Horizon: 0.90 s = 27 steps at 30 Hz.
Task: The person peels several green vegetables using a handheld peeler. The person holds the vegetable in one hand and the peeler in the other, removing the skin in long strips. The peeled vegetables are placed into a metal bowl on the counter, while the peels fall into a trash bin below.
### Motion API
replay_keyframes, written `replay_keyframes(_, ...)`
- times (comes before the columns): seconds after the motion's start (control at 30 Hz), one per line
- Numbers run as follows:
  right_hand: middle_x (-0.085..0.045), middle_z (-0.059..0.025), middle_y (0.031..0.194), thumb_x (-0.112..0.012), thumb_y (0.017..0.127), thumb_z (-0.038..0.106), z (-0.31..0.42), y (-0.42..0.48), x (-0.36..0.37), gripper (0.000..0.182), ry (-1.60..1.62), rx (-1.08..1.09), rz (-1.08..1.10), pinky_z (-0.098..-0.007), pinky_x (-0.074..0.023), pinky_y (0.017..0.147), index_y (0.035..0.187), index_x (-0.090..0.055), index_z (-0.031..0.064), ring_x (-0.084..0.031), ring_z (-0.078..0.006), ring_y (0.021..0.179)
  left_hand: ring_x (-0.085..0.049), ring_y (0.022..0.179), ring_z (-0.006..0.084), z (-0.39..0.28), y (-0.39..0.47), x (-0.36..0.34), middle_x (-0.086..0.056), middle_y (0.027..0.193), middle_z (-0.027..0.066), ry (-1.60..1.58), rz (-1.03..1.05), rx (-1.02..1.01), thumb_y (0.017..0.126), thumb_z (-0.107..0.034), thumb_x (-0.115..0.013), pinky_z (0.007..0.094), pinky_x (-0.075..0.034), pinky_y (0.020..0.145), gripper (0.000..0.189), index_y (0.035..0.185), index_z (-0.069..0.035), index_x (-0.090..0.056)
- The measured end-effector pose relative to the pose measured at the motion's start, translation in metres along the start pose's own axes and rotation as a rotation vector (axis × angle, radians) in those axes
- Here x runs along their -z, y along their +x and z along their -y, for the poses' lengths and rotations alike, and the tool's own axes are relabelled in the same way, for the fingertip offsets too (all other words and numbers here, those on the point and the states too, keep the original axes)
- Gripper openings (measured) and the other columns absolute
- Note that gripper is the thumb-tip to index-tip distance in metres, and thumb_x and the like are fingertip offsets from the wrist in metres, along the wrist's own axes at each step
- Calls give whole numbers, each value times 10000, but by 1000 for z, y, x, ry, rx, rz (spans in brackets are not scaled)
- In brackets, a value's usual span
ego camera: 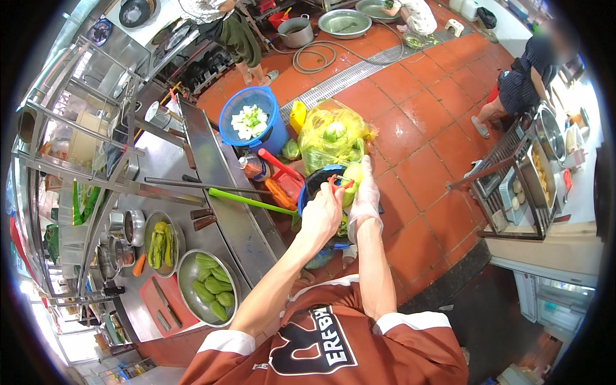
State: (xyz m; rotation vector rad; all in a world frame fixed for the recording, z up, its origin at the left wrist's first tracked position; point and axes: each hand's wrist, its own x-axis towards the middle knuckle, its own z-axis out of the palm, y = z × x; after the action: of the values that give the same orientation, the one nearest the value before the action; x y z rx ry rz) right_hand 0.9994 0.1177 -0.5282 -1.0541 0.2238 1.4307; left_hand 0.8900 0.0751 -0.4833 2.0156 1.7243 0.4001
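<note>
My left hand grips a red-handled peeler. Its blade lies against a pale green vegetable whose exact kind I cannot tell. Holding that vegetable from the right is my right hand, covered by a clear plastic glove. Both hands are above a blue bin with a dark lining, and they hide much of its inside. Just beyond them a yellow plastic bag holds green heads that look like cabbage.
Left of the bin are a red dustpan, a green handle and a blue tub of chopped vegetables. A steel counter carries a bowl of green vegetables and a knife. Other people are nearby; a hose crosses the tiles.
</note>
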Motion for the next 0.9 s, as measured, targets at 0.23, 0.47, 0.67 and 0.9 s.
replay_keyframes(0.23,-589,-10,692,-600,1001,501,4,18,11,429,-154,213,-76,-314,-452,482,831,-593,107,-547,-143,549,-673,686,473,12,-28,-18,-668,802,296,98,128,-6,1068,-330,-446,551,-543,589,345,1100,14,-445)
replay_keyframes(0.47,-637,-31,876,-680,937,538,48,4,1,484,6,80,-81,-305,-523,607,1103,-623,87,-623,-129,715,-669,728,487,31,-49,-9,-666,812,301,17,123,120,1079,-338,-431,568,-523,602,358,1070,19,-457)
replay_keyframes(0.67,-657,-36,943,-680,931,551,33,-14,-6,525,33,-3,8,-327,-546,674,1151,-625,78,-640,-154,787,-656,720,493,-6,-21,19,-662,823,302,-6,25,71,1064,-345,-470,565,-520,628,354,1032,6,-446)
replay_keyframes(0.9,-658,-50,935,-724,933,444,5,2,0,435,-98,169,-6,-300,-557,662,1081,-611,50,-640,-149,755,-686,720,473,-11,-13,-8,-683,931,271,63,21,99,1060,-398,-443,551,-560,627,387,1106,-14,-459)
